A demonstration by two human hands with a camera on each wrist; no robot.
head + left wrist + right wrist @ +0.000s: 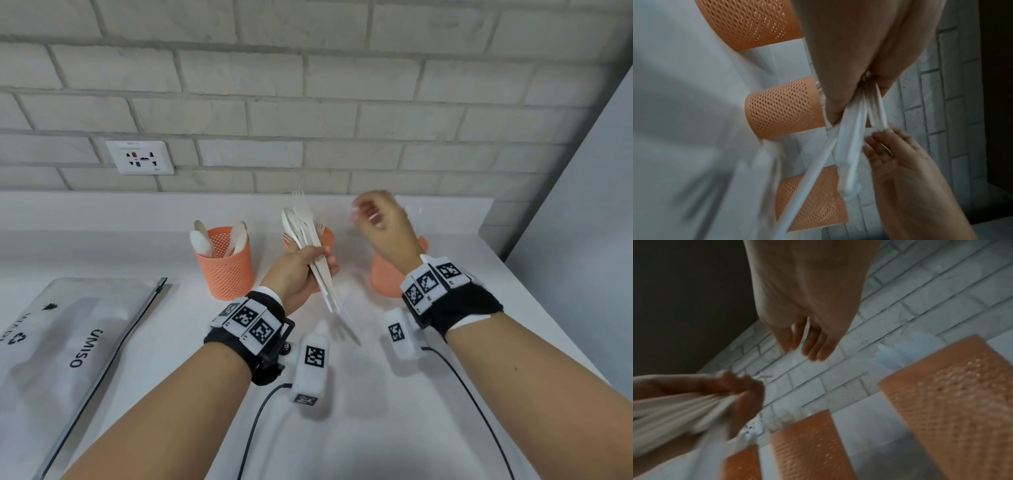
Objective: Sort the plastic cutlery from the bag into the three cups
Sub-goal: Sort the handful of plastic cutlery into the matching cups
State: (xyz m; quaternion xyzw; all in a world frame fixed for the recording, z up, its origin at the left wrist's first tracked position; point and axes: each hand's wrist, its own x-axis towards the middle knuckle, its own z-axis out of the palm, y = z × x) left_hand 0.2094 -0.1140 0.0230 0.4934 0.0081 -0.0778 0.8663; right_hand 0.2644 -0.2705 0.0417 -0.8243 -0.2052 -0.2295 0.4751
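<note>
My left hand [317, 265] grips a bundle of white plastic cutlery [305, 226], forks and spoons pointing up, handles slanting down to the right. It hovers in front of the middle orange mesh cup [328, 236], which holds forks. The left cup [226, 270] holds spoons. My right hand [370, 214] is raised over the right cup [385, 277], fingers loosely bent and empty, blurred. In the left wrist view the right hand [894, 152] sits just beside the bundle [849, 146]. The right wrist view shows my right fingers [813, 344] hanging free, apart from the left hand [740, 394].
The grey zip bag [75, 339] lies flat at the left of the white counter [376, 411]. A brick wall with a socket [140, 157] stands close behind the cups. A grey panel closes off the right side. Wrist cables trail over the counter.
</note>
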